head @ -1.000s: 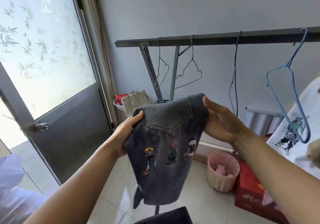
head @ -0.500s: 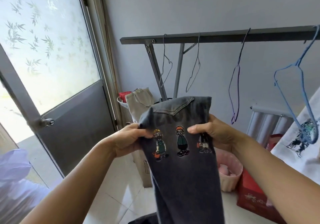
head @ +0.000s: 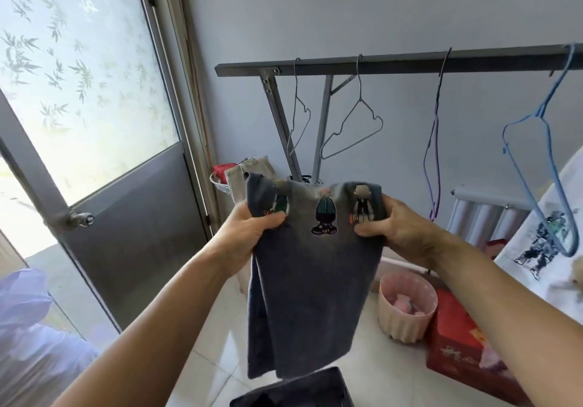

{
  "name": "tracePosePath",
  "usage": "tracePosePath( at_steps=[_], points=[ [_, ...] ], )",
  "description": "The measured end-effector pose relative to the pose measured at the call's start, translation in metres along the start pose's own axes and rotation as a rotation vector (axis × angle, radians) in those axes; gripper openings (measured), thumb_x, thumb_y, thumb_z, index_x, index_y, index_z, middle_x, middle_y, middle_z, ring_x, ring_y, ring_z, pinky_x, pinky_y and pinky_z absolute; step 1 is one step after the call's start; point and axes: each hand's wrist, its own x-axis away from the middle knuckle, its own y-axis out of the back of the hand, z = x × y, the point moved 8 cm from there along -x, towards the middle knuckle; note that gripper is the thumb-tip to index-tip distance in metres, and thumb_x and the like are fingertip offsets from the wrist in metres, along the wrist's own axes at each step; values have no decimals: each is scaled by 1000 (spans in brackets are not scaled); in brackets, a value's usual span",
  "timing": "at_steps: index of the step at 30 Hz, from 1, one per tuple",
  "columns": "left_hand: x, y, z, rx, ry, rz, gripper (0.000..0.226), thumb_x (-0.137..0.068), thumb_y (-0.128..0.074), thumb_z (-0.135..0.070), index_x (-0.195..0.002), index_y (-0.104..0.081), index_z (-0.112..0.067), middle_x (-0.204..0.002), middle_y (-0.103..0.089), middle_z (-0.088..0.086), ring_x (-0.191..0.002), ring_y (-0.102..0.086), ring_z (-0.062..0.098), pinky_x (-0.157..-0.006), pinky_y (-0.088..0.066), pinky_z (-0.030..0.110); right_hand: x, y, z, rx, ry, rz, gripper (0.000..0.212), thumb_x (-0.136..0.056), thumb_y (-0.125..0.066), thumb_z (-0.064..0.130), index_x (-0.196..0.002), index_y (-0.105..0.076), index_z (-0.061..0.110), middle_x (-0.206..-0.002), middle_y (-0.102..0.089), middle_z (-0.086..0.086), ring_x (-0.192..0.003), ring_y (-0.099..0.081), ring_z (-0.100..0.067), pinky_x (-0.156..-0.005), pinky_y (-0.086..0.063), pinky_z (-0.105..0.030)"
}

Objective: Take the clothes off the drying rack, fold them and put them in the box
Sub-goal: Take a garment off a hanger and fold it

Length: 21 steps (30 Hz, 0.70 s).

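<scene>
Grey-blue jeans (head: 310, 283) with three cartoon patches hang folded in front of me. My left hand (head: 250, 231) grips their left edge near the fold, and my right hand (head: 392, 228) grips the right edge at the same height. Behind them stands the dark metal drying rack (head: 394, 64) with several bare wire hangers. A white printed T-shirt (head: 549, 242) hangs on a blue hanger (head: 536, 167) at the far right. The dark box (head: 303, 391) shows at the bottom edge, below the jeans.
A frosted glass door (head: 85, 91) stands at the left. A pink ribbed bin (head: 407, 312) and a red carton (head: 457, 356) sit on the tiled floor to the right. A white radiator (head: 485, 214) lines the wall. Beige cloth (head: 249, 170) lies in a basket behind.
The jeans have been folded over so the top fold now lies at the patches. Both hands hold the edges at that fold, and the cloth hangs shorter.
</scene>
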Motion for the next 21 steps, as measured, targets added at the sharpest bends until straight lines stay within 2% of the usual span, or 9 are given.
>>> tracePosePath(
  at_steps=[2,4,7,9,11,14,16,18,21],
  points=[
    [-2,8,-13,-68,-54,-130,24,-83,-73,-5,-107,-66,-7,-97,-74,12,-94,-71,28,-92,-55,46,-4,7,9,18,63,-172,33,-81,-65,-12,-104,-65,13,-95,-71,-5,-95,-64,-22,-85,-54,-31],
    [1,17,-19,-160,-77,-296,45,-78,-82,-16,-115,-58,-7,-97,-71,9,-91,-70,21,-87,-58,40,-7,12,15,39,96,-306,32,-80,-71,-4,-109,-62,7,-99,-69,-9,-96,-66,-24,-82,-54,-29],
    [4,25,-26,-215,-145,-392,71,-72,-87,-26,-130,-47,-22,-87,-70,-1,-89,-68,14,-83,-55,34,-7,19,17,38,105,-463,56,-79,-79,8,-125,-47,12,-108,-62,-8,-99,-62,-20,-82,-48,-26],
    [2,21,-25,-156,-137,-328,55,-74,-85,-26,-123,-60,-27,-86,-73,1,-89,-69,18,-84,-56,36,-7,19,20,-9,125,-452,67,-81,-77,10,-135,-40,22,-110,-59,-10,-103,-59,-20,-90,-46,-29],
    [1,17,-28,-158,-133,-257,30,-78,-81,-18,-107,-73,-23,-91,-73,0,-89,-67,16,-88,-55,32,-6,14,24,-75,139,-309,64,-82,-74,5,-136,-44,23,-109,-60,-13,-104,-59,-22,-95,-46,-30],
    [-1,8,-37,-312,-166,-104,51,-74,-80,1,-121,-68,-17,-102,-70,-4,-99,-66,14,-94,-52,26,-3,7,29,116,152,-168,57,-81,-65,-11,-131,-51,13,-105,-60,-5,-99,-58,-15,-82,-49,-17],
    [1,5,-47,-604,-251,-118,56,-74,-78,0,-126,-63,-15,-100,-67,-6,-99,-64,14,-93,-50,23,-2,8,34,321,190,-223,46,-83,-61,-12,-123,-58,12,-100,-59,0,-95,-57,-13,-74,-48,-13],
    [6,6,-60,-857,-352,-214,39,-79,-76,-11,-117,-68,-17,-96,-67,-5,-95,-62,14,-86,-47,24,-1,10,37,461,235,-301,30,-86,-64,-4,-109,-64,15,-97,-63,-1,-92,-60,-14,-73,-49,-15],
    [7,10,-68,-1063,-423,-297,20,-85,-72,-30,-104,-72,-22,-97,-55,-3,-103,-51,20,-89,-42,31,-1,16,41,683,293,-424,15,-86,-69,10,-92,-65,24,-95,-60,-1,-94,-59,-20,-85,-52,-38]
  ],
)
